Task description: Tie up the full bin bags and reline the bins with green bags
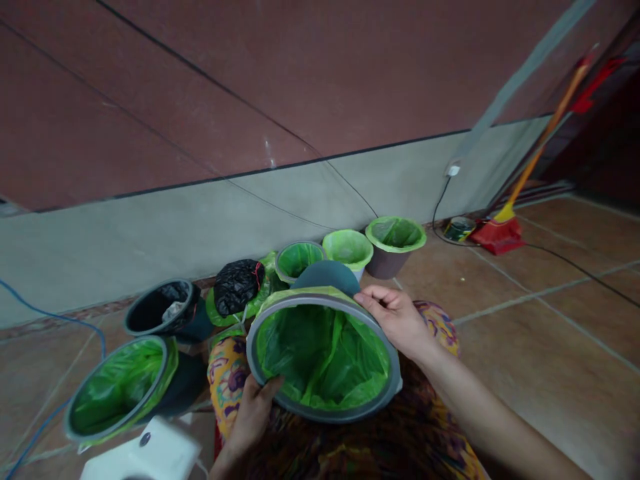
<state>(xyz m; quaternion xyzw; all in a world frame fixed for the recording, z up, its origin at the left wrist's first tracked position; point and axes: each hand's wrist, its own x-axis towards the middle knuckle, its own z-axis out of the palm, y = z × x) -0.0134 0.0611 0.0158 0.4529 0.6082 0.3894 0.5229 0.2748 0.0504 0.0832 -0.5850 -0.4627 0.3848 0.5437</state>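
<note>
A grey trash bin (345,417) with a green plastic liner (320,363) rests tilted over my lap, its mouth facing me. My left hand (255,407) is closed on the lower left of the rim, thumb on the inner side. At the upper right of the rim, my right hand (397,320) pinches the edge where the liner folds over. A rounded blue-grey surface (327,275) shows behind the rim; whether it belongs to this bin I cannot tell. The bin's underside is hidden.
By the wall stand lined bins (395,253) and a knotted black bag (237,287). To the left are a black-lined bin (160,293), a green-lined bin (187,383) and a white object (160,450). A broom (500,230), a can (459,229) and cables lie around.
</note>
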